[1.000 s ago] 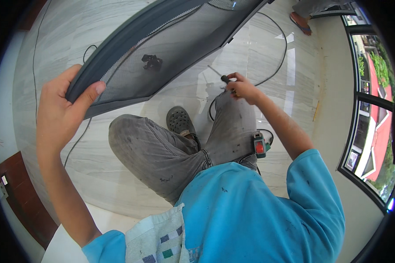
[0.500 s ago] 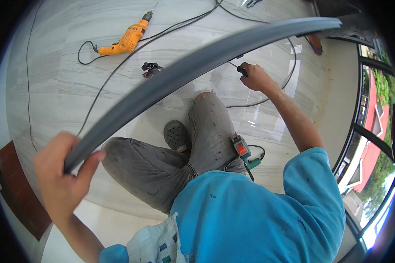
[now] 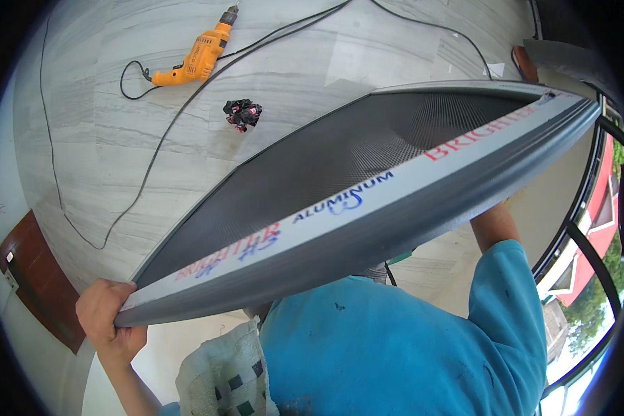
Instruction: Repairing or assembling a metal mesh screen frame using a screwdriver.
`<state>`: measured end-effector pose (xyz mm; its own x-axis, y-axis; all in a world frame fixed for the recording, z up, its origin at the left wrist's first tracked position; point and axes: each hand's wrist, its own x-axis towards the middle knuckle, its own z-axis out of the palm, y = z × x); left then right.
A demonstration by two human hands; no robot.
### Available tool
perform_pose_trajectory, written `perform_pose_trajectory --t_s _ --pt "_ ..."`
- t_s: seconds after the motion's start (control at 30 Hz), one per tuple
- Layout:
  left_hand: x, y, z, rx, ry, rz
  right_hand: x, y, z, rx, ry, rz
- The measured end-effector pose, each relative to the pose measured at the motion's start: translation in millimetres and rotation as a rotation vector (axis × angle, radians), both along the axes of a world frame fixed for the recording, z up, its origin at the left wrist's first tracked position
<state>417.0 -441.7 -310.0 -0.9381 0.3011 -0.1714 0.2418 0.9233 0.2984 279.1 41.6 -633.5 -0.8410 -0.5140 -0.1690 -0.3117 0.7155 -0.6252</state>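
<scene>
A grey aluminum-framed mesh screen (image 3: 305,166) is held tilted in front of me, its face turned toward the far side. Red and blue lettering runs along the near face of its frame (image 3: 340,208). My left hand (image 3: 111,315) is closed around the frame's near left corner, thumb underneath. Only my right forearm (image 3: 496,225) shows, reaching up behind the frame's right part; the hand itself is hidden there, so what it holds is out of sight. The screen covers most of my legs.
An orange corded drill (image 3: 197,59) lies on the marble-look tile floor, with dark cables (image 3: 180,118) curving around it. Near it sits a small dark and pink bundle (image 3: 242,114). A brown panel (image 3: 38,284) stands at left; windows (image 3: 596,229) line the right.
The screen has turned from edge-on to showing its mesh and lettered frame, and has come nearer. My right hand, earlier gripping a black-handled tool, has gone behind it. My left hand still grips the corner.
</scene>
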Motion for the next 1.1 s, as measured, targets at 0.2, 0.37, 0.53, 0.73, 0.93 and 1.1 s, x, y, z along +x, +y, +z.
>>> perform_pose_trajectory --t_s 0.2,0.37,0.53,0.73,0.93,1.1 --pt "-17.5 -3.5 5.3 -0.043 0.003 -0.047 -30.4 -32.1 54.9 0.020 -0.750 -0.552" --pt "-21.1 0.3 0.8 -0.015 0.068 -0.086 -36.0 -18.3 63.5 -0.056 -0.825 -0.681" --pt "-15.7 4.4 -2.8 0.087 -0.032 0.019 -46.5 30.2 23.7 -0.176 -1.027 -0.803" --pt "-12.4 5.1 1.3 0.070 -0.019 0.041 -29.9 36.0 9.9 -0.309 -1.153 -0.934" --pt "-18.6 7.9 1.6 0.048 -0.059 0.079 10.9 -68.1 79.6 0.269 -0.330 -0.293" --pt "-26.4 2.2 2.7 0.044 -0.018 0.009 63.7 -62.4 86.6 0.227 -0.345 -0.400"
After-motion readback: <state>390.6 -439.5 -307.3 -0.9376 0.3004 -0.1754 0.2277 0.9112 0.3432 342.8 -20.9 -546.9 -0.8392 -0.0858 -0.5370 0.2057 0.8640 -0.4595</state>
